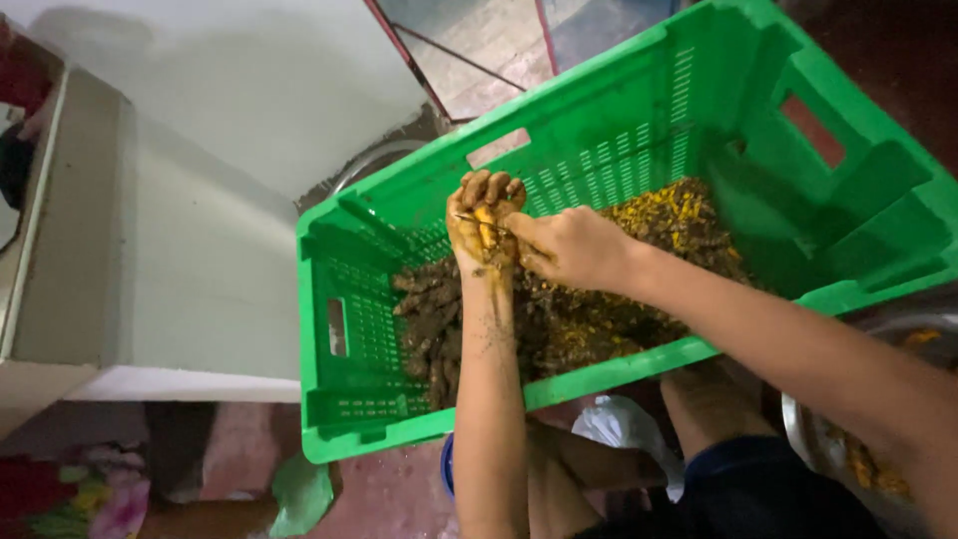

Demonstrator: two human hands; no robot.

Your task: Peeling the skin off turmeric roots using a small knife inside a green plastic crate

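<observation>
We note a white wall filling the upper left of the view, with a pale ledge below it at the left edge. In front of us sits a large green plastic crate, tilted, with slotted sides and cut-out handles; its near rim runs just above our knees. Inside the crate lies a heap of muddy brown roots toward the left and a spread of yellow-orange peelings and scraps toward the right and back. At the lower right edge we see part of a metal bowl holding more yellow-stained material. A white plastic bag lies on the reddish floor between our legs, under the crate's near rim. Our left hand, smeared with mud, is raised over the crate and closed around a small root piece whose yellow flesh shows between the fingers. Our right hand meets it from the right, clenched on a thin blade that lies across the root piece. Both hands touch, held above the root heap.
</observation>
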